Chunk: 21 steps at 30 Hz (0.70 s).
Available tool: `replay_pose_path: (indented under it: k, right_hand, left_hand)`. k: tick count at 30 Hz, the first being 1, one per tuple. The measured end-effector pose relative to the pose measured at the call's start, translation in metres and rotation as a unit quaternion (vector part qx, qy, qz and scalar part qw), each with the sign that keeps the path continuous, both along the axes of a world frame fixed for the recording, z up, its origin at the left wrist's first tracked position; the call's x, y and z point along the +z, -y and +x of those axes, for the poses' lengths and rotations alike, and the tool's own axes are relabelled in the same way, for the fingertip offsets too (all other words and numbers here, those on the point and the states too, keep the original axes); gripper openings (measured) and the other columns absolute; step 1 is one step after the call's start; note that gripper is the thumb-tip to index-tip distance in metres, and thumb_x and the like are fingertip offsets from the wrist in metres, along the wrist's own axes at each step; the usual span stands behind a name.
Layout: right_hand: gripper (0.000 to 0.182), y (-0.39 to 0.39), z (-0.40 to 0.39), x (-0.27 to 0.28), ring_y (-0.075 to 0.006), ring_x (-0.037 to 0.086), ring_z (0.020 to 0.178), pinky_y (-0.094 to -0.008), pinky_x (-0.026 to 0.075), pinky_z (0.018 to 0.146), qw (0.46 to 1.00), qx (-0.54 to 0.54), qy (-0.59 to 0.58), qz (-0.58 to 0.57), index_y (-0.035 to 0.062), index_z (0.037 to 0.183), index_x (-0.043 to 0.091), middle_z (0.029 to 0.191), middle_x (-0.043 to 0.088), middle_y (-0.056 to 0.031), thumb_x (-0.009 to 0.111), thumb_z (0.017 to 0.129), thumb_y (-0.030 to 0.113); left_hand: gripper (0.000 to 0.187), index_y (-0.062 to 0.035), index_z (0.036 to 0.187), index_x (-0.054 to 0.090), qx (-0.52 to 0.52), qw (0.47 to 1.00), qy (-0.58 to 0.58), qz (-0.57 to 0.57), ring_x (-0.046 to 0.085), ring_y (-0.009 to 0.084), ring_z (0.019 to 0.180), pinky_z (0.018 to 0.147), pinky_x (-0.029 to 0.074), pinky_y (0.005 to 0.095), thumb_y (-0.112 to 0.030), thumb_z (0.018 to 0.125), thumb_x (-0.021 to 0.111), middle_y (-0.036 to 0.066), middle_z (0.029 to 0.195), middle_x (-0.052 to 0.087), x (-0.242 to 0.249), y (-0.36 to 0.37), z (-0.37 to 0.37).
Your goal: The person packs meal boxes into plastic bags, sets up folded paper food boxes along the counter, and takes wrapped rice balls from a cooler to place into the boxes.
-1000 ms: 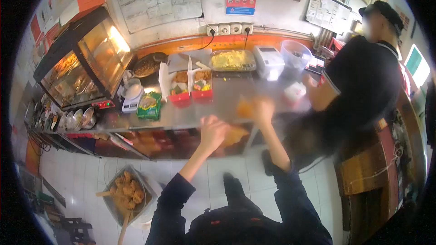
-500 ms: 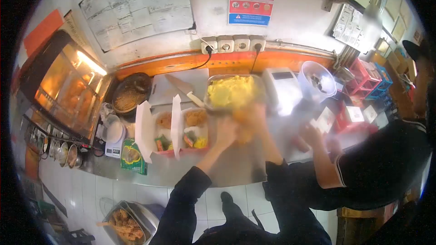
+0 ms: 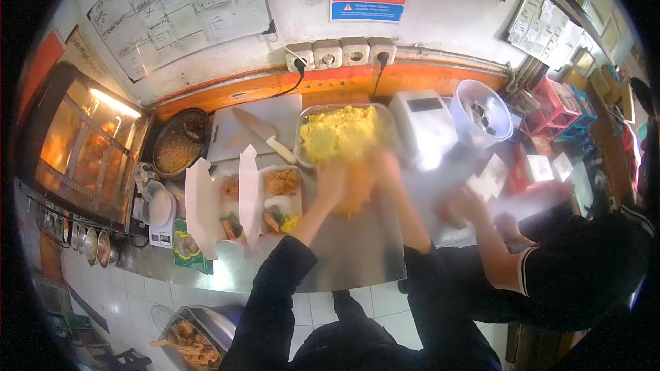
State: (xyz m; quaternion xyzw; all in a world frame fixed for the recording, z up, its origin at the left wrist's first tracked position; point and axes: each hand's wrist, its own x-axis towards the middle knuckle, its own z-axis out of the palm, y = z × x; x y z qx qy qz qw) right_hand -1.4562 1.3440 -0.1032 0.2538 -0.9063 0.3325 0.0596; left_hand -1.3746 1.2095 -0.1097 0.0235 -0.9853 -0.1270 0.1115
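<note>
A blurred orange thing (image 3: pixel 354 189), whose kind I cannot make out, is between my hands over the steel counter. My left hand (image 3: pixel 332 184) grips its left side and my right hand (image 3: pixel 388 170) its right side; the fingers are partly smeared. Just beyond them is a clear plastic tub (image 3: pixel 394 130) of yellow food (image 3: pixel 337 130) that looks like scrambled egg. To the left stand two open white meal boxes; the nearer box (image 3: pixel 249 196) has fried chicken (image 3: pixel 282 182), rice, a small packet and yellow food in it.
A knife (image 3: pixel 254 127) lies on a white cutting board (image 3: pixel 220 141), beside a stone mortar (image 3: pixel 180 148). A lit warming cabinet (image 3: pixel 86 144) stands far left, near a scale (image 3: pixel 161 233). Right are a white machine (image 3: pixel 423 130), a clear bucket (image 3: pixel 481 120) and a co-worker's arm (image 3: pixel 491 233).
The view has shifted, so the counter items appear further left. My hands remain around the orange thing in front of the tub. The co-worker's second hand shows more clearly.
</note>
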Motion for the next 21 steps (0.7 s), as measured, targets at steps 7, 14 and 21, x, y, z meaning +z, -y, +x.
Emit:
replay_pose_path:
  k: [7, 14, 21]
  right_hand:
    - [0.03, -0.06, 0.147, -0.023, -0.0302, 0.042, 0.093, -0.0362, 0.033, 0.081, 0.976, -0.08, -0.042, -0.2, 0.0037, 0.099, 0.05, 0.095, 0.049, -0.0144, 0.053, 0.069, 0.005]
    - [0.054, -0.178, 0.409, -0.125, -0.0266, 0.053, 0.085, -0.0365, 0.041, 0.074, 0.894, 0.097, 0.437, 0.032, 0.0069, 0.115, 0.042, 0.094, 0.054, -0.0177, 0.057, 0.072, 0.036]
    - [0.077, -0.236, 0.553, -0.189, -0.0243, 0.028, 0.117, -0.0328, 0.03, 0.091, 0.685, 0.097, 0.722, -0.009, 0.0066, 0.129, 0.02, 0.131, 0.023, -0.0126, 0.053, 0.072, 0.047]
  left_hand:
    - [0.038, -0.0097, 0.101, 0.05, -0.023, 0.957, -0.242, 0.157, 0.042, 0.0281, 0.097, 0.081, 0.03, 0.0411, -0.007, 0.064, 0.06, 0.01, 0.103, 0.047, 0.045, -0.035, 0.119]
    - [0.032, -0.014, 0.101, 0.051, -0.147, 0.931, 0.181, 0.28, 0.041, 0.0273, 0.1, 0.083, 0.03, 0.0411, -0.019, 0.07, 0.057, 0.008, 0.104, 0.048, -0.036, -0.074, 0.364]
    - [0.032, -0.0121, 0.111, 0.046, -0.391, 0.692, 0.506, 0.334, 0.034, 0.0242, 0.114, 0.098, 0.019, 0.0407, -0.017, 0.086, 0.028, 0.007, 0.121, 0.04, -0.246, -0.06, 0.532]
